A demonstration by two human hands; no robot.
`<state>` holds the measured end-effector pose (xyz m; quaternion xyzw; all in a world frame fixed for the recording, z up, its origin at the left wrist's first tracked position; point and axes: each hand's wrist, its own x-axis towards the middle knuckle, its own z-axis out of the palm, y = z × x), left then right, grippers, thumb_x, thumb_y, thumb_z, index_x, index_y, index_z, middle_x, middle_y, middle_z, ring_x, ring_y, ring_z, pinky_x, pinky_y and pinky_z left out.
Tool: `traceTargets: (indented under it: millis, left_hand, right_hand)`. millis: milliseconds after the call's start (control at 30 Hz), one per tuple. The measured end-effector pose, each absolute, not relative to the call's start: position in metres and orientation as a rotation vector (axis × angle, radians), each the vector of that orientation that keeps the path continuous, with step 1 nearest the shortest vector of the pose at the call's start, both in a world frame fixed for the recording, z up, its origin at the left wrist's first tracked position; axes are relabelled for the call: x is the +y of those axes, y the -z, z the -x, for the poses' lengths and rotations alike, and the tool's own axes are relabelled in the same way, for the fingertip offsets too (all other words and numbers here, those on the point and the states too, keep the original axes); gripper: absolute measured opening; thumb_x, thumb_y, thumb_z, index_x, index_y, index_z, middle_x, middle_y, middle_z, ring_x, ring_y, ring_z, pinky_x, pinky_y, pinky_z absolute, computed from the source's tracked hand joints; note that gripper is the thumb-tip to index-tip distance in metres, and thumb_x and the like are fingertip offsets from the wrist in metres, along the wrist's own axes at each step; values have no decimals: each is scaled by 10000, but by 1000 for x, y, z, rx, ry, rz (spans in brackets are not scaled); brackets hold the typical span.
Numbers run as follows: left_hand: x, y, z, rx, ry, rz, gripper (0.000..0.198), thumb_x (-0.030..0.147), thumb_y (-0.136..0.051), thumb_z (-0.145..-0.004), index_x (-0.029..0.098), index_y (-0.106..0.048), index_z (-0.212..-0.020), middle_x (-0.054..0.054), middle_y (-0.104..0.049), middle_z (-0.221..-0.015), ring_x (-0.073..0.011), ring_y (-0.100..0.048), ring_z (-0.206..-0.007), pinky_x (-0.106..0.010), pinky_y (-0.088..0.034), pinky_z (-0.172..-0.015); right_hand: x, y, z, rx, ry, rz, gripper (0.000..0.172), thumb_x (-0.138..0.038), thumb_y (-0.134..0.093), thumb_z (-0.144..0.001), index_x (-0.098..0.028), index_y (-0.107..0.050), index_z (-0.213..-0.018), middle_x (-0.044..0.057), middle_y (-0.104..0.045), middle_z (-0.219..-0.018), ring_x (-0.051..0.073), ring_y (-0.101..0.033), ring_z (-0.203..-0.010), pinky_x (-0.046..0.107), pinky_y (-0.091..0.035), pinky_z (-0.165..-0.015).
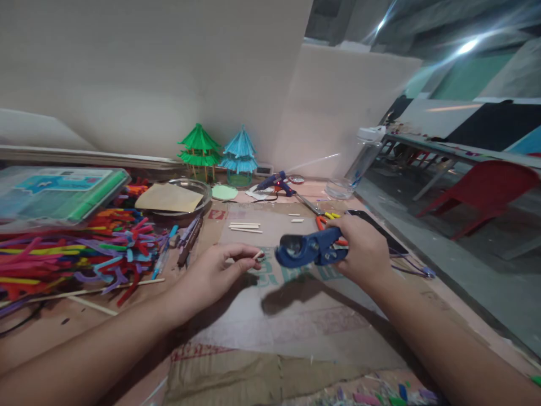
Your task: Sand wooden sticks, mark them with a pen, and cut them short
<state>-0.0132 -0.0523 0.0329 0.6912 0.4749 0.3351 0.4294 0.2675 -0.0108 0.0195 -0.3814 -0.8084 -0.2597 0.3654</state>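
My left hand pinches a short pale wooden stick between thumb and fingers, above the plastic-covered cardboard. Just to its right, my right hand is wrapped round the handles of a blue cutting tool, whose rounded head points left toward the stick without touching it. Beyond my hands, several cut sticks lie on the sheet, with a few shorter pieces to their right. Two small pavilion models stand at the back, one green and one blue.
Colourful pipe cleaners and a clear plastic case fill the left side. A glue gun, orange-handled pliers, a dark tablet-like object and a clear bottle are behind or beside my right hand. Scraps lie at the front edge.
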Motion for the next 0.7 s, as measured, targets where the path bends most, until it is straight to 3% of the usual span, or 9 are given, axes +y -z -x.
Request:
traceTargets:
  millis: [100, 267, 433, 567, 700]
  left_hand:
    - [-47, -32, 10, 1237, -833, -1715, 225, 314, -584, -812, 189, -746, -907, -52, -776, -863, -185, -704, -771, -274, -546, -694]
    - [-25, -37, -2, 1315, -777, -2113, 216, 337, -582, -840, 197, -747, -843, -41, -767, -804, -192, -699, -738, -278, -542, -654]
    - [18, -41, -33, 1270, -766, -2406, 196, 303, -580, -863, 199, -746, -852, -70, -764, -911, -232, -679, -887, -361, -516, -831]
    - [56, -35, -71, 1207, -759, -2619, 131, 175, -614, -800, 190, -744, -814, -94, -753, -922, -264, -659, -961, -398, -495, -908]
    - [81, -30, -102, 1118, -855, -2740, 291, 141, -604, -789, 193, -713, -1054, -108, -692, -1193, -278, -586, -1162, -413, -432, -1033]
  right_hand:
    - [-4, -22, -276, -2010, 581, 1159, 264, -151, -515, -669, -214, -607, -908, 82, -695, -804, 273, -652, -761, 364, -489, -664]
    - [1, -36, -291, -1939, 523, 1312, 214, -241, -587, -712, -209, -640, -916, 99, -706, -838, 305, -660, -816, 382, -503, -676]
    - [1, -45, -299, -1874, 525, 1354, 310, -252, -615, -695, -185, -646, -996, 132, -719, -964, 321, -668, -879, 389, -516, -685]
    - [3, -46, -302, -1844, 507, 1403, 374, -223, -626, -673, -185, -638, -1045, 133, -719, -992, 325, -667, -911, 392, -519, -709]
    - [5, -44, -305, -1838, 508, 1422, 318, -213, -633, -663, -201, -643, -980, 111, -721, -943, 313, -665, -872, 383, -514, -698]
